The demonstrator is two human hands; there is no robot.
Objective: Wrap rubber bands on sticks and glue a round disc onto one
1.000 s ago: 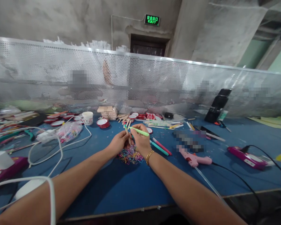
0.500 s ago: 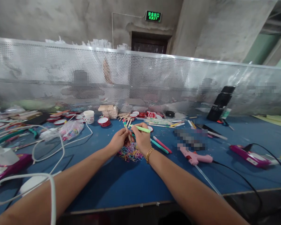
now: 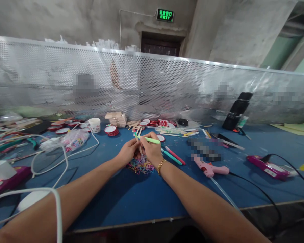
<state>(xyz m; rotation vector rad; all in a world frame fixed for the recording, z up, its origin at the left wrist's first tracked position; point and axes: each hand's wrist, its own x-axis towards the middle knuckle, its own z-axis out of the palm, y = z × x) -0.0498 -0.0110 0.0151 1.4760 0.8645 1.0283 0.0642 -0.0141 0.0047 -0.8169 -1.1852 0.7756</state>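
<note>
Grip closed in each hand: right hand (image 3: 152, 148) on a green marker (image 3: 153, 140), left hand (image 3: 128, 152) on a wooden stick (image 3: 136, 135)

From my remote view, the right fingers are pinched around the green marker, its tip pointed at the stick. The left fingers and thumb are closed on the stick, which stands tilted with red and green colour at its upper end. Both hands meet near the middle of the worktop (image 3: 131, 202), too close together for me to make out every fingertip.

Just below them lies a loose heap of coloured bands (image 3: 141, 166). A gold bracelet (image 3: 161, 166) circles my right wrist. Beside that wrist, a teal marker (image 3: 173, 157) and a red marker (image 3: 176, 156) lie side by side.

Farther right I see a pink glue gun (image 3: 210, 168), then a purple power strip (image 3: 267, 167) towards the right edge. Left of the hands are a plastic bag (image 3: 76, 139) of coloured pieces and a looped white cable (image 3: 58, 209), which runs to the near left corner.

Towards the far edge stand a paper cup (image 3: 94, 125), a stack of red-rimmed discs (image 3: 111, 131) and bundled wooden pieces (image 3: 116, 120). A perforated panel (image 3: 157, 84) rises behind them.
</note>
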